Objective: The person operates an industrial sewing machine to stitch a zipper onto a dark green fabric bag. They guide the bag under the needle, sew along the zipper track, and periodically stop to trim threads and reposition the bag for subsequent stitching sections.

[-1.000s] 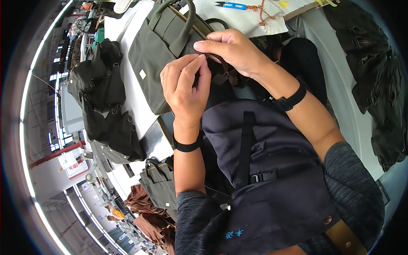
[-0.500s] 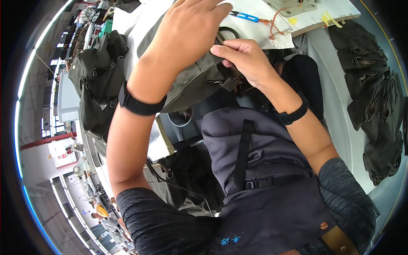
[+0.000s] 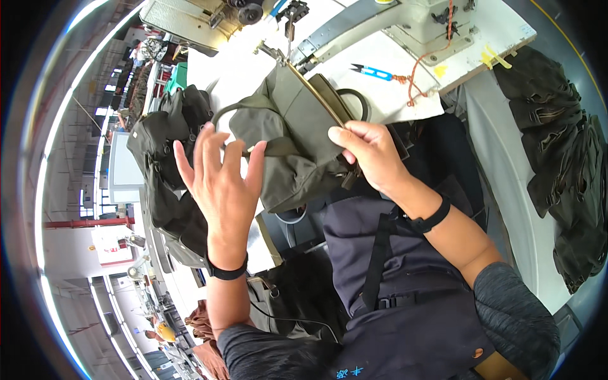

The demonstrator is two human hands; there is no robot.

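Observation:
A dark olive fabric bag [image 3: 307,120] lies on the table in front of me, partly over its near edge. Along its upper right edge runs a zipper [image 3: 320,96], whose far end is at the sewing machine's presser foot [image 3: 282,58]. My right hand [image 3: 375,155] pinches the bag's zipper edge at the near end, thumb on top. My left hand [image 3: 223,180] is raised over the left side of the bag, fingers spread and holding nothing. Beside its fingertips is the bag's strap handle [image 3: 244,104].
Blue-handled thread snips [image 3: 373,73] lie on white paper, tied to an orange cord [image 3: 413,79]. Several olive bags [image 3: 171,183] are heaped at the left. More olive pieces [image 3: 551,139] hang over a pale surface at the right. The sewing machine [image 3: 354,28] stands at the back.
My left hand has come back from the far side of the bag toward me, its fingers now spread. More of the bag and sewing machine shows. My right hand still pinches the zipper edge.

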